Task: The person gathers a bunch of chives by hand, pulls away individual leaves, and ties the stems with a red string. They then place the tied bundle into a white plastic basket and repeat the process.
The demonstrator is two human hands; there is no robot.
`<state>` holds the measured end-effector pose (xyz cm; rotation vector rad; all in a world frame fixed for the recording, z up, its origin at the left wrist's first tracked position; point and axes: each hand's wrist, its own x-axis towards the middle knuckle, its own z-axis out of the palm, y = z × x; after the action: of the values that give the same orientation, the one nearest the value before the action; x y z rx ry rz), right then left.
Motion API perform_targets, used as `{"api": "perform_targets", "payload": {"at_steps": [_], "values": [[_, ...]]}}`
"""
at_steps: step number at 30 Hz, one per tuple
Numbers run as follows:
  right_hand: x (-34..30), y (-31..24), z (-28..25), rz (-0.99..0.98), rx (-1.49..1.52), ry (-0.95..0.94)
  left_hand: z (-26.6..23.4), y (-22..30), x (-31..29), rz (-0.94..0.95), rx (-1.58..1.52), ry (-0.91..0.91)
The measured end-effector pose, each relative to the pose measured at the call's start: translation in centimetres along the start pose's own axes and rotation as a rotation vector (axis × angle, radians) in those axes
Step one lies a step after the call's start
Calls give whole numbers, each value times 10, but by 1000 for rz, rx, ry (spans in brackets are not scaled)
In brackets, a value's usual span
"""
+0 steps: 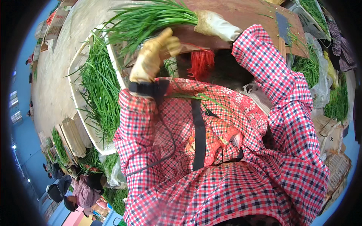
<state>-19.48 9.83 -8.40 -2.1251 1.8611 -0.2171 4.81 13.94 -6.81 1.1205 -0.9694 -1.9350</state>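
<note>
A thick bunch of long green chives is gripped at its stem end by my right hand, which wears a pale, stained glove. The leaves fan out to the left over the tabletop's edge. Just below them is my left hand, in a yellowed glove with a black band at the wrist. Its fingers are apart and partly blurred, and nothing shows in them. The brown work table lies under the right hand. From its near edge hangs a bundle of red ties.
At my left stands a white plastic crate heaped with loose chives. A grey-blue strip lies on the table's right part. More greens in clear plastic are at the right. People sit at lower left.
</note>
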Motion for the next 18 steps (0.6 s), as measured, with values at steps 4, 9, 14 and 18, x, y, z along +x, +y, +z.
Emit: {"api": "perform_targets", "payload": {"at_steps": [4,9,14,18], "values": [[1,8,7,241,410,-258,10,-49,3,-135,305,79],[-3,-1,-25,254,579,-198,36,-66,37,41,1284,353],[-16,-4,-81,249,436,-65,31,-91,56,735,1692,364],[-26,-9,-120,212,547,112,37,-87,101,835,1610,354]]}}
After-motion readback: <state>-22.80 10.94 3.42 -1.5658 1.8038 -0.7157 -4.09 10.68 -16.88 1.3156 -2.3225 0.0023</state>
